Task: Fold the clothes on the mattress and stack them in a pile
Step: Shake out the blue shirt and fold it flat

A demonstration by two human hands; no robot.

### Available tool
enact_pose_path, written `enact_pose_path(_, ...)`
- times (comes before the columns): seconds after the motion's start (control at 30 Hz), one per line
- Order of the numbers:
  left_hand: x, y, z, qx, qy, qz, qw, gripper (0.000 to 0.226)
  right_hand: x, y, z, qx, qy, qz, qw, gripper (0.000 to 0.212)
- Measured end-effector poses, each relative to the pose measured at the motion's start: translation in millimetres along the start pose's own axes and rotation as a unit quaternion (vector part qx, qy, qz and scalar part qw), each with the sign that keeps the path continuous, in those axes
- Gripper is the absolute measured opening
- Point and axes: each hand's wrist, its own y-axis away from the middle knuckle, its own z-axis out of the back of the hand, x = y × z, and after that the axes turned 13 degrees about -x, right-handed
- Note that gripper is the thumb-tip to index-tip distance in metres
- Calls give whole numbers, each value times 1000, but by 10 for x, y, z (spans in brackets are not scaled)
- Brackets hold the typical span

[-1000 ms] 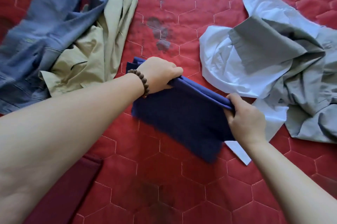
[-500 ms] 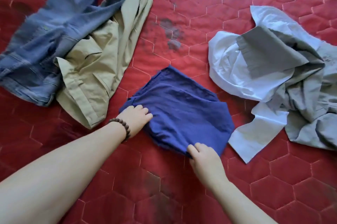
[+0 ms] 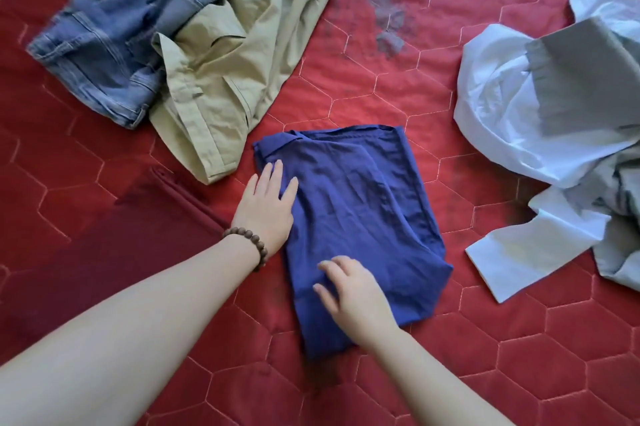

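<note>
Left hand and right hand, fingers spread flat, should press the folded dark-blue cotton garment smooth, sweeping creases outward beyond the fingertips.

A folded navy garment is lying flat in the middle of the red quilted mattress, creased, its long side running away from the near edge. Jeans are sprawling unfolded toward the far left corner, with khaki trousers crumpled against and partly over them. A white shirt is bunching by the right edge, a grey garment draped over it. A dark red folded piece is lying flat at the left edge.
</note>
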Motion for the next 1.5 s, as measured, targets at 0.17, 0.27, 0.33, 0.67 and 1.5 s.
enact_pose_path(0.17, -403, 149, -71, -55, 71, 57, 994, 69, -650, -302, 493, -190, 71, -160, 966, 62)
enact_pose_path(0.27, -649, 202, -155, -62, 69, 44, 995, 72, -965, -314, 633, -124, 24, -255, 959, 81)
enact_pose_path(0.33, -746, 231, -244, -27, 62, 43, 997, 76, -1079, -282, 669, -90, -33, -289, 953, 78)
enact_pose_path(0.67, -725, 226, -259, 9, 42, 36, 998, 81, -1349, 19, 813, -25, -17, -310, 950, 47)
enact_pose_path(1.5, -560, 160, -468, -69, 162, 159, 971, 67, -1173, -856, 702, -94, -11, -214, 972, 76)
